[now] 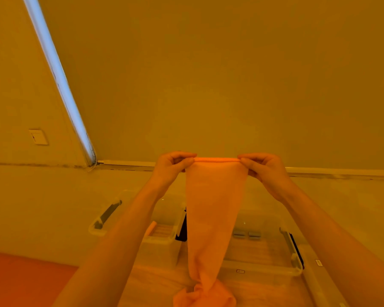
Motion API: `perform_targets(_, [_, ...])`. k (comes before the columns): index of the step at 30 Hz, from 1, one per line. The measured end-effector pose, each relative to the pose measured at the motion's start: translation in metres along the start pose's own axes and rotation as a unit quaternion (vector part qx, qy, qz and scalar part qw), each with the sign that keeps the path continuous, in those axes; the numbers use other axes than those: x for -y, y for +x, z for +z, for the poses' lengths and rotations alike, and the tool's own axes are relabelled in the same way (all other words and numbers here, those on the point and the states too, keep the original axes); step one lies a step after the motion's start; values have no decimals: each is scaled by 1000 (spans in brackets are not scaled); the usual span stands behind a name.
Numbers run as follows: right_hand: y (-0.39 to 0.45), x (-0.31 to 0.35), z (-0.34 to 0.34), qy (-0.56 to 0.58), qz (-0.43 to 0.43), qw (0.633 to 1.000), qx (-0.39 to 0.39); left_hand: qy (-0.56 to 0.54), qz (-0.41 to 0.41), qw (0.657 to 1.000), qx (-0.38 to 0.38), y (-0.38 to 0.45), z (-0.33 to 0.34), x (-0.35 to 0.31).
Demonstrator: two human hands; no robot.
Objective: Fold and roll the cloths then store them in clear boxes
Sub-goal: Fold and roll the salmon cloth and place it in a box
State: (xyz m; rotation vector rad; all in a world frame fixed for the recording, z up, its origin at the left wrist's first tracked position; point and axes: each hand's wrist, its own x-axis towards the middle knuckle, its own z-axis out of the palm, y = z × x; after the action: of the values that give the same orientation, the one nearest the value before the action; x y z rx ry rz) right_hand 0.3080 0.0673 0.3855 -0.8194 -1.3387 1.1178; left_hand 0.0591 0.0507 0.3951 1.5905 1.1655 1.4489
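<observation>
Two hands, raised at mid-frame, each pinching one top corner of a single cloth. Left hand [173, 165]: thumb and curled fingers closed on the cloth's left corner. Right hand [262, 167]: the same grip on the right corner. Cloth [213, 209], orange: top edge pulled straight and level between the two hands, with a narrow rolled hem; side edges run inward as it hangs; bottom end bunched on the wooden table [155, 284] near the lower frame edge.

Clear boxes, two, on the table behind the hanging cloth, well below the hands. Left box [164, 238]: partly hidden by the left forearm; a grey latch handle on its left rim. Right box [264, 240]: open-topped, near rim in view, grey latch on its right rim, two small grey items inside at the back.

Wall [208, 74]: plain, fills the upper frame. Red surface [20, 278]: lower left corner. Open floor lies left of the boxes.
</observation>
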Motion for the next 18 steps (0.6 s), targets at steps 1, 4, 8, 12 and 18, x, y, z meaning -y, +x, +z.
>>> perform_targets(1, [-1, 0, -2, -16, -3, 1000, 0, 16, -1, 1000, 1, -1, 0, -1])
perform_targets(4, [-5, 1, -5, -35, -6, 999, 15, 58, -3, 998, 4, -4, -1, -5])
perform_targets(8, [-4, 2, -6, -51, -14, 999, 7, 103, -6, 995, 5, 0, 0, -5])
perform_targets(12, [1, -4, -4, -48, -5, 999, 14, 110, 5, 994, 17, 4, 4, -4])
perform_targets(18, [15, -10, -8, -12, 5, 1000, 7, -14, -10, 1000, 22, 17, 6, 5])
